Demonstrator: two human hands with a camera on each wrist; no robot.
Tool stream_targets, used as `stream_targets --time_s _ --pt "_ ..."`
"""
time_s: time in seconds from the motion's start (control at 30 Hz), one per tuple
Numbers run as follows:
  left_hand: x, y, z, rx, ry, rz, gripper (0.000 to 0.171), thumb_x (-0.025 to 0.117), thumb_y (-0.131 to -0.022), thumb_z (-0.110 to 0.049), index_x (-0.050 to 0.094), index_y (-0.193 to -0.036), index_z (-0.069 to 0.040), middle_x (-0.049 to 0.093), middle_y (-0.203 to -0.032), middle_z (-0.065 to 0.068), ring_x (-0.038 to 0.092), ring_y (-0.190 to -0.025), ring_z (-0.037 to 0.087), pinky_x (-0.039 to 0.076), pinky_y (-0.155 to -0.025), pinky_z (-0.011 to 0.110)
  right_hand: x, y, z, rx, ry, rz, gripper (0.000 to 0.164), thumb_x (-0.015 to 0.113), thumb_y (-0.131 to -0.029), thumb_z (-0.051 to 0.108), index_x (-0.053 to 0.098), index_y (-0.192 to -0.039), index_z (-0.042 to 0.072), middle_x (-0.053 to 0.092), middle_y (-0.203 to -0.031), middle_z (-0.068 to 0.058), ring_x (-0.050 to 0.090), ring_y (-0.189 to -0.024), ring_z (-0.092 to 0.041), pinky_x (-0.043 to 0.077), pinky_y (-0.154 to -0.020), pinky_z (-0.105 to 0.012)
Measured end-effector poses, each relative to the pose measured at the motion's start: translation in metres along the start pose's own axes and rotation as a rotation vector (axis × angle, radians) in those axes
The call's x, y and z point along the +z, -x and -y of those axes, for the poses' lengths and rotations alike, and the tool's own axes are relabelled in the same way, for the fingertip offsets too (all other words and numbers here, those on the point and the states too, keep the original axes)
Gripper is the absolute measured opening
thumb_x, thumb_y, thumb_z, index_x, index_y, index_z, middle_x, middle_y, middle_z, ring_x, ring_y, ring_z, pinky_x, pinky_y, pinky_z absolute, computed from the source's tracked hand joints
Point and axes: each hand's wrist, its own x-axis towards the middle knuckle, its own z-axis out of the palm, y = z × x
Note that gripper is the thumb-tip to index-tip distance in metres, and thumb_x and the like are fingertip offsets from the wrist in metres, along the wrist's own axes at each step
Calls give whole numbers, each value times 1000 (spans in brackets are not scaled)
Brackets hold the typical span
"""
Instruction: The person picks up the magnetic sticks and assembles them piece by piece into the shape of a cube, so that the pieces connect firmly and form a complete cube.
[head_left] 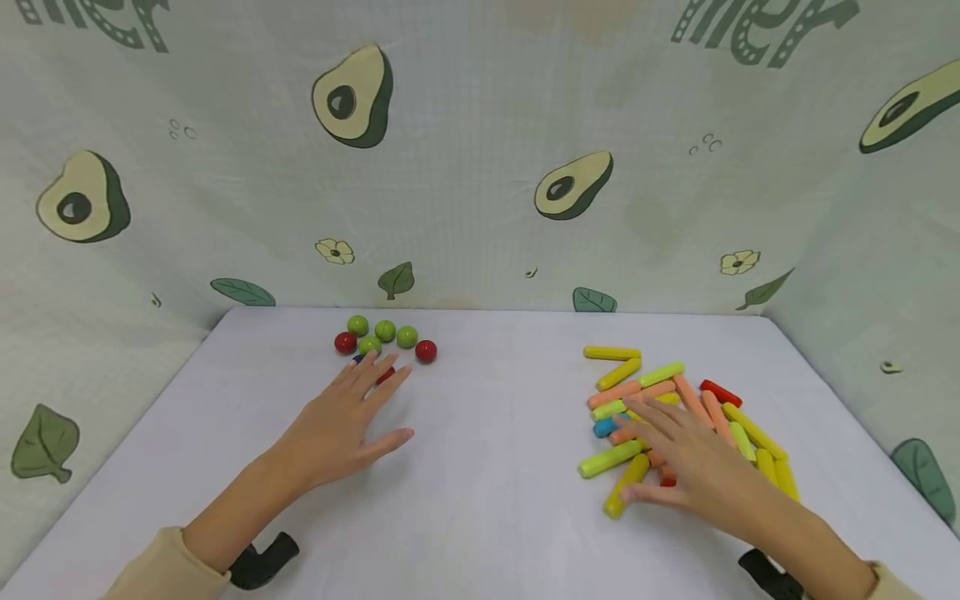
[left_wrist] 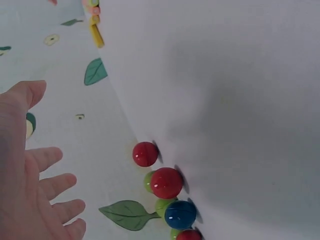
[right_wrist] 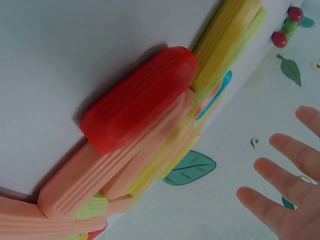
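Note:
My left hand [head_left: 337,429] hovers with fingers spread just in front of a cluster of small glossy balls, holding nothing. Green balls [head_left: 357,325], red balls [head_left: 426,352] and a dark blue ball [left_wrist: 181,214] make up that cluster; the hand partly hides some in the head view. Over a loose pile of ridged modelling-clay sticks [head_left: 610,459] hangs my right hand [head_left: 693,467], its fingers extended and gripping nothing. The pile mixes yellow, lime, orange, red and blue; a red stick [right_wrist: 140,97] lies on top in the right wrist view. Part of the pile is covered by the hand.
A white tabletop [head_left: 487,467] carries both groups, balls at the back left and sticks on the right. Pale cloth [head_left: 465,167] printed with avocados and leaves stands behind and at both sides. Black pieces [head_left: 264,560] show below the wrists.

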Motion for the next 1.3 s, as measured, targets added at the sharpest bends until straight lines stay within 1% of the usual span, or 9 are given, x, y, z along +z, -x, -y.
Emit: stream_targets --time_s 0.07,0.17,0.27,0.37,0.57,0.77,0.97,1.17,1.3 --pt "1 1 4 -17 16 -10 77 72 -98 -46 47 -160 -7 43 -165 20 36 -153 46 37 -118 64 2 3 1 16 -32 36 64 79 -85 62 70 -134 22 61 -146 -9 57 -131 -33 47 -106 -64" --pt "3 1 9 -39 41 -33 74 76 -97 -40 50 -157 -5 47 -161 21 43 -149 46 45 -111 63 8 10 3 1 -70 68 51 88 -86 42 71 -130 23 65 -136 1 60 -120 -23 59 -95 -43" --pt "6 1 15 -74 65 -43 71 79 -96 -34 52 -154 -3 50 -157 22 49 -144 45 51 -105 61 15 16 2 -66 -123 63 39 90 -85 22 73 -120 24 66 -125 5 62 -112 -17 59 -88 -30" --pt "8 -1 20 -121 107 -40 69 79 -97 -29 52 -154 -1 51 -156 23 50 -142 45 53 -103 61 21 20 1 -120 -180 53 38 90 -83 12 72 -113 24 65 -117 7 61 -109 -13 57 -85 -23" --pt "14 -6 32 -151 174 -58 61 79 -96 -18 55 -149 0 55 -149 25 52 -137 47 50 -107 61 28 20 0 -129 -233 52 39 88 -81 1 72 -109 24 65 -113 8 59 -107 -11 55 -86 -21" --pt "20 -13 41 -149 231 -85 52 78 -95 -7 58 -141 6 60 -138 26 59 -128 45 50 -107 59 31 18 1 -55 -236 110 35 86 -84 2 74 -109 24 66 -116 6 61 -109 -14 59 -88 -28" --pt "26 -20 48 -167 300 -82 49 77 -94 -2 59 -138 8 61 -134 27 62 -123 45 51 -106 59 31 14 0 -12 -233 155 30 84 -87 3 76 -109 22 66 -114 6 62 -106 -17 60 -87 -35" --pt "32 -22 55 -215 387 -74 46 76 -94 0 60 -137 8 61 -128 27 65 -108 41 57 -96 56 32 10 1 6 -248 180 30 84 -88 4 75 -107 25 65 -112 10 59 -103 -14 59 -86 -33" --pt "35 -27 57 -246 417 -64 46 75 -95 -1 60 -138 8 60 -129 27 66 -110 42 57 -97 55 30 5 0 27 -273 212 30 83 -88 2 75 -106 25 65 -111 10 59 -102 -13 59 -86 -33"
